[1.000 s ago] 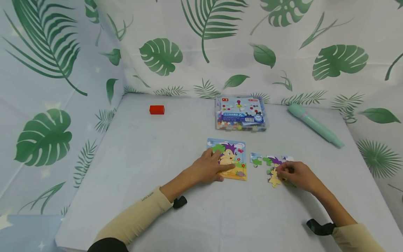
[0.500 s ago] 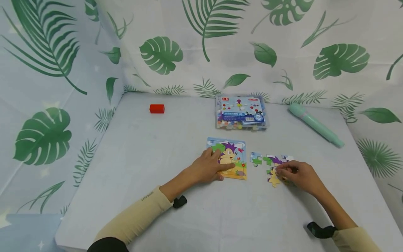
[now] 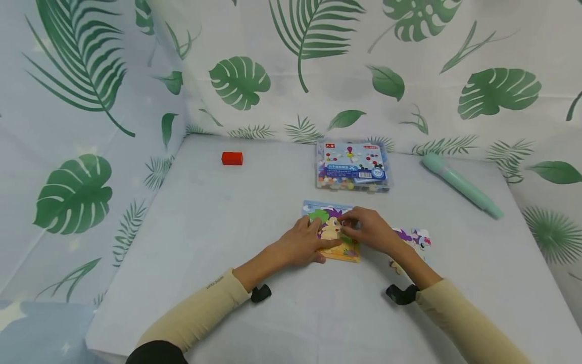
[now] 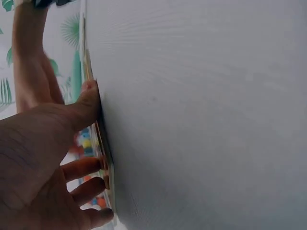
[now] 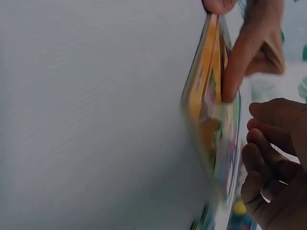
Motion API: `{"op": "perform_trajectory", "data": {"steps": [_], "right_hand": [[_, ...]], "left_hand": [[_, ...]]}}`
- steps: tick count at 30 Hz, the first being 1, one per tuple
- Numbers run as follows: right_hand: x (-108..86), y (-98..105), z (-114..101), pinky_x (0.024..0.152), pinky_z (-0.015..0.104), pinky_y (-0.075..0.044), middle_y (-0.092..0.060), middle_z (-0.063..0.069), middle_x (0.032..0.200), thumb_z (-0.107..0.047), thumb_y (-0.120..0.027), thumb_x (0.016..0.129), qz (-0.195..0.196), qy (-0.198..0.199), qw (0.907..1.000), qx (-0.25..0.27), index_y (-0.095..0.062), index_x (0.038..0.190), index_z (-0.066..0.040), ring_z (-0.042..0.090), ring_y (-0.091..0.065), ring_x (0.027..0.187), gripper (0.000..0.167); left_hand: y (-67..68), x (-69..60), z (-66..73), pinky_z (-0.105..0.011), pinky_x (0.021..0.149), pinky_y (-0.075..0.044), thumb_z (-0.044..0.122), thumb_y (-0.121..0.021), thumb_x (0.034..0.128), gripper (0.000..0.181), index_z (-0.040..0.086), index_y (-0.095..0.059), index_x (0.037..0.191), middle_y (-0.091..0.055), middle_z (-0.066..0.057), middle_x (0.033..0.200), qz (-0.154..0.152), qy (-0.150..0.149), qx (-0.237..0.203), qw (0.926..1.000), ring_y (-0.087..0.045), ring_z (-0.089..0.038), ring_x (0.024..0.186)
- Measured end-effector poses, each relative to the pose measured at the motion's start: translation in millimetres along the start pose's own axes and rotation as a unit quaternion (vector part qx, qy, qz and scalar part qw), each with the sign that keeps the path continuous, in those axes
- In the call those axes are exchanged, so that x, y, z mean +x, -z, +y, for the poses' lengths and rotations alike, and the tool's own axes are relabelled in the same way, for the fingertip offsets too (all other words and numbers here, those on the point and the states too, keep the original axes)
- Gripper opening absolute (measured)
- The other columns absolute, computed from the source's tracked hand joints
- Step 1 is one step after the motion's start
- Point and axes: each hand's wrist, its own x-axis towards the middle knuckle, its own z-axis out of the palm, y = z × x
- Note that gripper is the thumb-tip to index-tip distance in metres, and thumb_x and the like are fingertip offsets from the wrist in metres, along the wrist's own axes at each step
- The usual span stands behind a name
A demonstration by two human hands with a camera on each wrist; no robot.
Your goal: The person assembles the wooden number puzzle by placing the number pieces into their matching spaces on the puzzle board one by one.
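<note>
The square hedgehog puzzle board (image 3: pixel 350 252) lies flat on the table. My left hand (image 3: pixel 297 243) rests spread over its left part, fingertips on the picture; the left wrist view shows the thumb and fingers of this hand (image 4: pixel 43 153) along the board's edge. Above the board's right side is my right hand (image 3: pixel 370 230), thumb and fingertips pinched together near the hedgehog's face, around a small puzzle piece that they almost wholly hide. In the right wrist view, the right hand (image 5: pixel 278 158) has its other fingers curled beside the board (image 5: pixel 208 108). Loose puzzle pieces (image 3: pixel 420 237) lie partly behind the right forearm.
Behind the board stands a clear plastic box (image 3: pixel 352 167) of colourful beads. A red block (image 3: pixel 232 158) sits at the back left, and a mint-green tube-like object (image 3: pixel 461 185) slants across the back right. Patterned cloth (image 3: pixel 291 101) hangs behind the table.
My right hand has moved left from the loose pieces to the board's right side. My left hand keeps its place on the board. The head view has shifted slightly.
</note>
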Motion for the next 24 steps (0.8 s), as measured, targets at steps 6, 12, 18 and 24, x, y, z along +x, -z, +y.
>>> {"op": "perform_trajectory", "data": {"steps": [6,12,18,24], "right_hand": [[41.5,-16.4,-15.2,0.075,0.036,-0.052,-0.066,-0.001,0.090,-0.012,-0.072,0.091,-0.051,0.004,0.9983,-0.028,-0.074,0.107,-0.003,0.013,-0.060,0.081,0.019],[49.4,-20.3,-18.1,0.073,0.036,-0.052,-0.067,-0.001,0.086,-0.009,-0.072,0.090,-0.056,-0.012,0.9983,-0.013,-0.076,0.098,-0.005,0.014,-0.061,0.077,0.010],[54.9,-24.9,-15.8,0.066,0.032,-0.048,-0.064,-0.002,0.080,-0.012,-0.067,0.093,-0.054,-0.039,0.9970,0.040,-0.071,0.092,-0.007,0.014,-0.056,0.070,0.008],[52.0,-23.0,-16.3,0.061,0.033,-0.045,-0.063,-0.002,0.075,-0.013,-0.064,0.094,-0.050,-0.073,0.9932,0.075,-0.068,0.089,-0.010,0.016,-0.055,0.066,0.007]], "left_hand": [[-4.2,-2.4,3.8,-0.034,0.088,-0.045,0.061,-0.048,0.0957,0.060,0.045,-0.035,0.152,-0.047,-0.009,0.131,0.048,-0.012,0.067,0.9965,-0.043,-0.022,0.095],[0.7,-4.6,5.8,-0.027,0.081,-0.047,0.060,-0.053,0.0926,0.057,0.041,-0.047,0.146,-0.047,-0.004,0.130,0.063,-0.005,0.060,0.9962,-0.043,-0.018,0.098],[5.8,-5.4,5.4,-0.023,0.066,-0.051,0.060,-0.056,0.0908,0.056,0.040,-0.052,0.143,-0.051,0.000,0.127,0.060,0.001,0.068,0.9959,-0.048,-0.017,0.101],[7.4,-4.6,8.0,-0.022,0.064,-0.051,0.058,-0.059,0.0898,0.054,0.038,-0.057,0.140,-0.057,0.002,0.120,0.079,-0.019,0.068,0.9944,-0.053,-0.015,0.100]]}}
